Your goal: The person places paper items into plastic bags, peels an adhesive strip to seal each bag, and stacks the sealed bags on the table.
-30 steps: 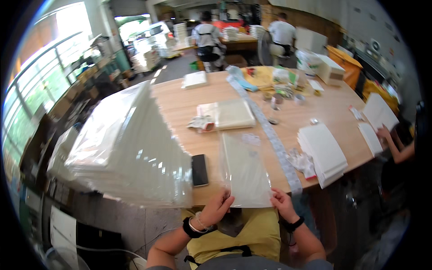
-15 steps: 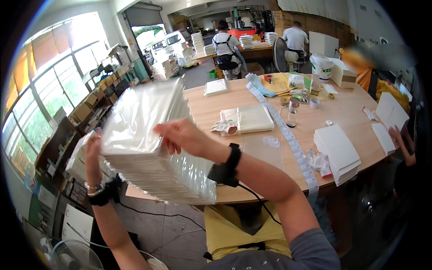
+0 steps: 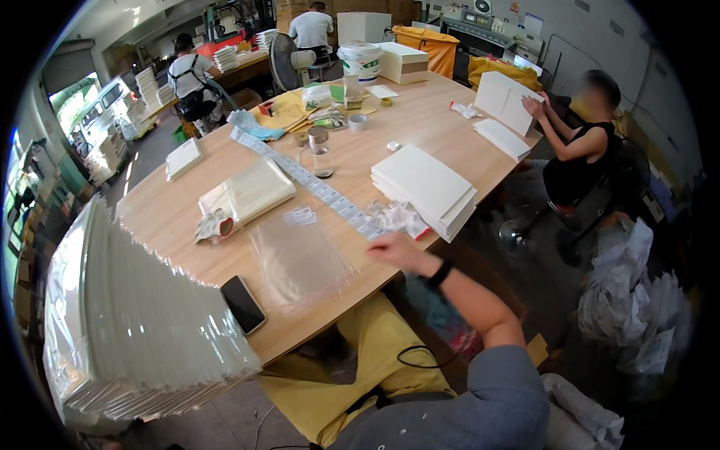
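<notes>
My right hand (image 3: 405, 253) is over the table's near edge, with its fingers curled closed at the near end of a long strip of labels (image 3: 322, 189). Whether anything sits between those fingertips is hidden. Just beyond it lies a crumpled white work glove (image 3: 401, 218). My left hand is out of the picture. At the left rises a tall stack of clear plastic-wrapped white packs (image 3: 142, 322), its layers slightly fanned. Between the stack and my right hand are a flat clear plastic bag (image 3: 296, 259) and a phone (image 3: 243, 304).
White sheets (image 3: 424, 184) are piled by the table's right edge. A bundle of clear bags (image 3: 251, 191) with another glove (image 3: 214, 225), a glass jar (image 3: 320, 154) and a white bucket (image 3: 360, 61) stand farther back. A co-worker (image 3: 581, 146) sits at right, handling white board.
The view has swung to the right. My right hand has left the wrapped stack and moved to the label strip. My left hand, earlier at the stack's side, has gone out of sight.
</notes>
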### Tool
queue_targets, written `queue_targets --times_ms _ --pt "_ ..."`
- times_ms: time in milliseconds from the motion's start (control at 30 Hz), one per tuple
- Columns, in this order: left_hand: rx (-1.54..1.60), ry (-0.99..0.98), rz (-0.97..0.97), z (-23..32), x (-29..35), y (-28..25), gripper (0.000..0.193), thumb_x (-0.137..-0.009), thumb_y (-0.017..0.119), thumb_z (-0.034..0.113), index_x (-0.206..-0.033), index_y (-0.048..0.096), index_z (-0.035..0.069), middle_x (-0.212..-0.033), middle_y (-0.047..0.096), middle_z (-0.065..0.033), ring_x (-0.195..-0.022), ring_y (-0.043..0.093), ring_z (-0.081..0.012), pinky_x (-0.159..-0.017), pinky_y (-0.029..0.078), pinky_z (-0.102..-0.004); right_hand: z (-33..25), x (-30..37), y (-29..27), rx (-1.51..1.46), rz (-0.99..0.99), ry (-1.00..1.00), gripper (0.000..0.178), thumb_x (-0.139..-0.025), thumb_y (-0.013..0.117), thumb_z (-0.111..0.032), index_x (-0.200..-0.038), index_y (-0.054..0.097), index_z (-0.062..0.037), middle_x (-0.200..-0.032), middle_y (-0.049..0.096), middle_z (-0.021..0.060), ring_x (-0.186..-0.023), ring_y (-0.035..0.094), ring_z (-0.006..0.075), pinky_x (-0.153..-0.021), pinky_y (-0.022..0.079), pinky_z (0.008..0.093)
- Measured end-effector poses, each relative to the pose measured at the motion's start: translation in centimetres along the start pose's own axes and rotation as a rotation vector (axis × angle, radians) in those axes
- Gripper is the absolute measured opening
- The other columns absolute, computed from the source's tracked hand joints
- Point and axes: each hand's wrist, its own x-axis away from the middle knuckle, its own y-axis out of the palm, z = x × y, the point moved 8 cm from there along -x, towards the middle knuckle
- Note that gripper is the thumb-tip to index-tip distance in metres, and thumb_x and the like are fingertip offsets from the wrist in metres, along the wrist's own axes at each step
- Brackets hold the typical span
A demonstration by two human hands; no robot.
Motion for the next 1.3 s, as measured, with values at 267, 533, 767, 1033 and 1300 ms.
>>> queue_targets --times_ms 267,533,767,1033,1300 --pt "0.585 -0.468 -0.921 9.1 11.9 13.9 0.016 -0.082 0.053 0.016 -0.083 0.054 0.000 -0.063 0.058 -0.0094 -0.055 0.054 -0.0191 -0.051 0.043 -0.0284 14.0 2.9 -12.2 0.699 0.289 0.169 0.041 -0.070 0.065 -0.029 -0.099 0.050 -0.0055 -0.083 0.059 0.0157 -0.079 0.056 0.0320 -0.067 0.046 0.0384" --pt "0.468 -0.452 -1.275 8.8 25.6 31.9 0.021 -0.075 0.054 0.004 -0.096 0.054 0.000 -0.093 0.058 -0.0155 -0.086 0.057 -0.0290 -0.071 0.046 -0.0349 22.2 5.5 -12.1 -0.692 0.712 0.453 0.033 -0.077 0.063 -0.036 -0.087 0.049 -0.0074 -0.070 0.060 0.0073 -0.050 0.053 0.0119 -0.037 0.035 0.0213" --pt "0.027 0.086 -1.575 8.8 35.1 38.3 0.016 -0.071 0.052 0.012 -0.085 0.055 0.003 -0.088 0.054 -0.0129 -0.084 0.053 -0.0288 -0.077 0.043 -0.0396 29.7 3.4 -15.5 -1.078 0.530 0.802 0.030 -0.081 0.057 -0.038 -0.076 0.045 -0.0104 -0.059 0.046 0.0000 -0.040 0.034 0.0053 -0.033 0.021 0.0163" --pt "0.164 0.004 -1.448 8.4 35.1 39.2 0.011 -0.071 0.054 0.016 -0.075 0.055 0.006 -0.076 0.055 -0.0090 -0.081 0.054 -0.0255 -0.069 0.045 -0.0358 14.1 7.0 -11.8 -0.795 0.664 0.378 0.022 -0.088 0.044 -0.020 -0.107 0.046 -0.0081 -0.066 0.048 -0.0040 -0.044 0.038 0.0025 -0.034 0.026 0.0170" --pt "0.095 -0.258 -1.557 8.8 36.8 39.1 0.010 -0.074 0.050 0.016 -0.075 0.054 0.006 -0.084 0.056 -0.0117 -0.084 0.052 -0.0311 -0.074 0.043 -0.0410 5.7 14.5 3.3 -1.206 0.127 0.708 0.032 -0.084 0.046 -0.013 -0.114 0.045 -0.0016 -0.094 0.057 0.0024 -0.065 0.051 0.0023 -0.049 0.038 0.0157"
